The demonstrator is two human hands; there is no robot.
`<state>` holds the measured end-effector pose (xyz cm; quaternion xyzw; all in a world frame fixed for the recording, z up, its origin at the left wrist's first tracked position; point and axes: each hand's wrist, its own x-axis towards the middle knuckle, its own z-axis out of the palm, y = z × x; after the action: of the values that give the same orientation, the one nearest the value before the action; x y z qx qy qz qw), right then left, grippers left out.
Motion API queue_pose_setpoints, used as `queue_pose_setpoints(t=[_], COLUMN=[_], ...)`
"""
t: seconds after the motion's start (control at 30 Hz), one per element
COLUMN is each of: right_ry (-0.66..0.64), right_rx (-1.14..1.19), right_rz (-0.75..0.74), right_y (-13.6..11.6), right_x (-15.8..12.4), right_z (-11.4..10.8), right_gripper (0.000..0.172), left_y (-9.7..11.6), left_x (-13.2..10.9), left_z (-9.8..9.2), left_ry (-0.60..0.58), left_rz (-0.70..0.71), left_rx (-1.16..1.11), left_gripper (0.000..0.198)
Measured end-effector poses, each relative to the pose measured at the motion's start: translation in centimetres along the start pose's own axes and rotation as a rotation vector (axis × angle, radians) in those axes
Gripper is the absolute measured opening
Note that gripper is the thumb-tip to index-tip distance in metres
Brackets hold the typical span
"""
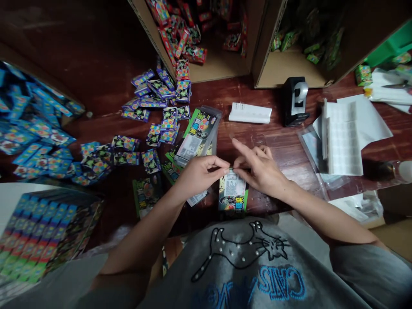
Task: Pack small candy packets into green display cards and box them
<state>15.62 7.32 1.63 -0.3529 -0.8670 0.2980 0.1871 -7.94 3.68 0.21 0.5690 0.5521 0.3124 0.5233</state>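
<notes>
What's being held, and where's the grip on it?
A printed packet. The left hand and right hand both pinch its far edge, fingertips close together; the near end is free of both hands.

Toward the table's (285, 143) far edge stand two open cardboard boxes (222, 74) and one tape dispenser (295, 102); by its near edge, two hands (200, 174) hold one printed pouch (233, 191).

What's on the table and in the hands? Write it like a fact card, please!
Left hand: pinches the printed packet at its top edge
Right hand: at the same edge, index finger stretched out
Purple packets: loose, beyond the left hand
Blue packets: heaped at the far left
Red packets: mostly inside a cardboard box
Tape dispenser: black, on the reddish-brown table
</notes>
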Motion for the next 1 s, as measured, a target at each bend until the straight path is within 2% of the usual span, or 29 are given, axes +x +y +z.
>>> queue_pose_setpoints(t=[0.13, 0.23, 0.3, 0.4, 0.47, 0.57, 0.67, 0.73, 0.83, 0.9, 1.0], right_ry=[-0.056, -0.047, 0.106, 0.359, 0.426, 0.556, 0.715, 0.669, 0.444, 0.319, 0.222], right_rx=[0.039, 0.191, 0.327, 0.522, 0.619, 0.609, 0.484, 0.457, 0.522, 0.569, 0.607], right_rz=[0.035, 0.033, 0.096, 0.276, 0.354, 0.401, 0.398, 0.351, 0.195, 0.098, 0.047], right_y=[0.6, 1.6, 2.5, 3.7, 3.8, 3.6, 3.8, 4.4, 5.4, 5.7, 5.5], right_x=[-0.5, -1.7, -3.2, -5.7, -6.8, -7.0, -6.3, -6.1, -5.9, -5.5, -5.0], right_z=[0.4, 0.0, -0.1, 0.8, 2.1, 3.7, 3.3, 2.2, 0.9, 0.5, 0.4], right_gripper=[0.086, 0.097, 0.099, 0.099, 0.1, 0.096, 0.09, 0.092, 0.101, 0.103, 0.103], left_y=[0.3, 0.0, -0.5, -1.3, -1.7, -2.6, -3.8, -4.3, -4.2, -3.7, -3.3], left_x=[-0.2, 0.0, 0.2, 0.1, -0.2, -1.3, -3.1, -4.3, -4.7, -3.9, -2.2], left_z=[0.6, 0.4, -0.5, -2.1, -2.2, -0.2, 1.9, 2.7, 3.5, 4.4, 6.1], left_ry=[-0.035, -0.045, 0.039, 0.381, 0.551, 0.56, 0.498, 0.381, 0.149, 0.118, 0.131], left_rz=[0.037, 0.012, -0.009, 0.024, 0.043, 0.04, 0.011, -0.028, -0.059, -0.04, 0.041], left_rx=[-0.077, -0.14, -0.134, -0.194, -0.299, -0.421, -0.413, -0.304, -0.136, -0.127, -0.231], left_gripper=[0.019, 0.031, 0.033, 0.034, 0.049, 0.063, 0.059, 0.046, 0.037, 0.043, 0.06])
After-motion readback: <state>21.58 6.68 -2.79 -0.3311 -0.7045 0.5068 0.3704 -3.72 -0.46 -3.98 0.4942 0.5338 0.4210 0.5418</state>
